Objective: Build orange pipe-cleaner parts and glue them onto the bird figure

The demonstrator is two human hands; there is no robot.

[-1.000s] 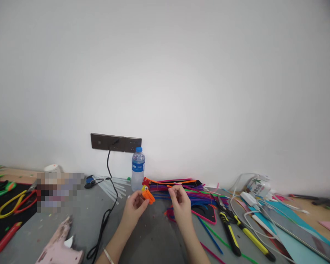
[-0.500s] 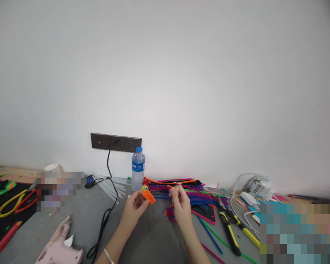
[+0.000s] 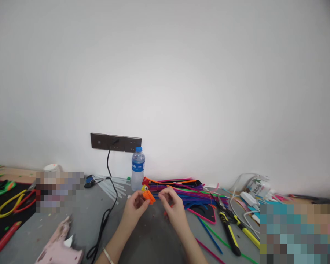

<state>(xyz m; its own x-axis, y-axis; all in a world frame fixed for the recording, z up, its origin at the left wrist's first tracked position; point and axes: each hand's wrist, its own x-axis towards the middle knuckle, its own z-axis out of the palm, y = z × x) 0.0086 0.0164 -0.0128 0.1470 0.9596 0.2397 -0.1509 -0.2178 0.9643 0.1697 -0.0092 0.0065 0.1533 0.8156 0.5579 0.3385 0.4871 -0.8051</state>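
Left hand (image 3: 134, 208) closed around a small orange pipe-cleaner figure (image 3: 148, 196), pinched between thumb and fingertips and lifted clear of the grey tabletop (image 3: 151, 238). Right hand (image 3: 173, 209) just beside the figure on its right, fingers curled toward it; whether pinching anything cannot be told. Heap of coloured pipe cleaners (image 3: 181, 189) directly beyond the held figure, against the wall. Water bottle (image 3: 138, 168) upright behind and slightly left of the grip. Black cable (image 3: 106, 216) trailing down from the wall socket strip (image 3: 115, 142), left of the gripping hand. Pink glue gun (image 3: 59, 245) well to the left, near the table edge. Yellow-handled pliers (image 3: 231, 227) lying to the right of the right hand.
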